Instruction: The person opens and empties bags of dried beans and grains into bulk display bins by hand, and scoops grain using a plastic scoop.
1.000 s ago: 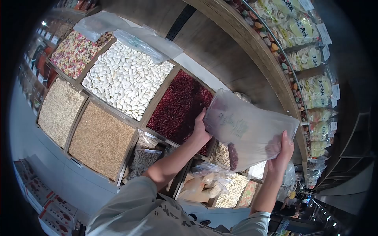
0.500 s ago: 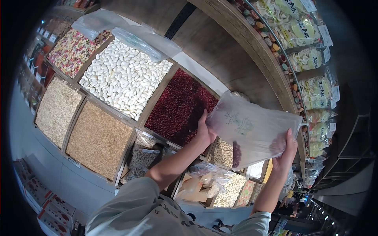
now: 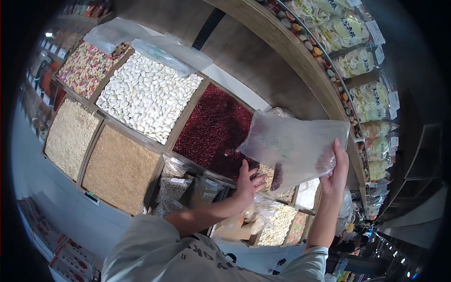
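Note:
A translucent plastic bag [image 3: 296, 148] with printed writing and some dark red beans inside hangs from my right hand [image 3: 334, 171], whose fingers and thumb pinch its right side. My left hand [image 3: 249, 183] is just below the bag's left end, apart from it, fingers spread and nothing in them. Behind and left of that hand lies the compartment of dark red beans [image 3: 211, 129], partly in shadow. Large white beans [image 3: 148, 94] fill the compartment to its left.
Brown grain [image 3: 120, 167], pale grain [image 3: 70, 134] and a colourful mix [image 3: 87, 68] fill other compartments. Plastic bags [image 3: 164, 54] lie along the back edge. Packaged goods [image 3: 371, 101] line the curved wooden shelf [image 3: 300, 70] at right. Small filled packets [image 3: 174, 188] sit below the red beans.
My left hand has let go of the bag's left end and moved down, its fingers opening. My right hand still holds the bag, which has shifted slightly left.

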Tool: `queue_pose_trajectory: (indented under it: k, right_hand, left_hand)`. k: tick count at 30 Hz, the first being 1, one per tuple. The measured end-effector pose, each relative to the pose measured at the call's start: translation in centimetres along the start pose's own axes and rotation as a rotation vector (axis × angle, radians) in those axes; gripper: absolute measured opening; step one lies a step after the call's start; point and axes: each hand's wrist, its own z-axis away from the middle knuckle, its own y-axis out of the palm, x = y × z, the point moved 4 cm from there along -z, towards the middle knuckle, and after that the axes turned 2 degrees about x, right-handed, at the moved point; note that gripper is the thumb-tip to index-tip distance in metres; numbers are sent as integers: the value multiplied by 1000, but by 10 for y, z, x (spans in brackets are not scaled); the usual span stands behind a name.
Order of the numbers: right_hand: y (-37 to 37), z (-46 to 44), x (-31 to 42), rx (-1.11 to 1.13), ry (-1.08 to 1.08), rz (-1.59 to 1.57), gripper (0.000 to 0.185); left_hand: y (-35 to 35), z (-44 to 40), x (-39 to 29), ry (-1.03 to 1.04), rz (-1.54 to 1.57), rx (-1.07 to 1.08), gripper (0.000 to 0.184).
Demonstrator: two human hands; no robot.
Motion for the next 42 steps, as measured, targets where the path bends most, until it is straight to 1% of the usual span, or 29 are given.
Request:
queue_pose_trajectory:
  k: [1,2,4,5,6,7,8,10,11,12,14,15,18,21,23,24,25,26,29,34,36,42]
  right_hand:
    - [5,1,0,-41,-5,-1,22]
    - [8,2,-1,-82,-8,-1,22]
    - [15,-2,-4,-65,-20,-36,21]
    - [19,-4,-8,-75,6,-52,21]
    - [22,-5,-10,-85,32,-69,21]
    - [22,-8,-14,-21,57,-115,21]
    - [22,-11,-15,-23,52,-129,21]
    - [30,-18,-17,89,107,-158,22]
    - [33,-23,-19,83,117,-163,23]
    - [36,-25,-19,80,110,-176,23]
    - [46,-29,-18,188,119,-181,24]
    - [49,-31,-15,188,113,-169,24]
    - [53,-33,-11,200,91,-191,24]
    - [54,-31,-4,183,86,-202,24]
    - [51,-32,-2,167,79,-191,25]
    - [50,-32,-1,215,60,-190,26]
    - [49,-33,-1,262,43,-188,27]
    - [46,-35,-1,253,41,-196,27]
    - [38,-46,-7,297,52,-105,29]
    - [26,-61,-11,244,69,-1,29]
    - [23,-65,-14,277,68,71,29]
    - [15,-70,-13,266,37,157,24]
  left_hand:
    - [0,20,-2,200,-93,102,89]
    - [-4,35,0,199,-101,99,89]
    - [16,73,-14,579,-520,522,97]
    - [27,86,-20,731,-745,585,104]
    - [32,93,-23,866,-968,490,102]
    - [35,91,-29,905,-1101,448,97]
    - [38,87,-38,945,-1232,404,92]
    - [41,81,-55,1021,-1216,370,71]
    - [43,82,-64,1126,-1242,324,56]
    - [43,80,-71,1167,-1212,263,41]
    - [43,81,-85,1251,-1335,234,31]
    - [45,84,-92,1303,-1364,217,24]
    - [57,97,-104,1420,-1427,217,22]
    - [63,101,-117,1362,-1404,216,22]
    - [71,105,-127,1431,-1346,235,19]
    - [75,108,-133,1458,-1329,257,19]
    - [80,110,-139,1428,-1349,228,19]
    - [82,109,-144,1401,-1345,201,17]
    - [92,110,-158,1443,-1335,164,14]
    - [99,112,-175,1510,-1368,127,14]
    - [101,113,-180,1527,-1382,126,13]
    - [116,128,-182,1560,-1430,149,10]
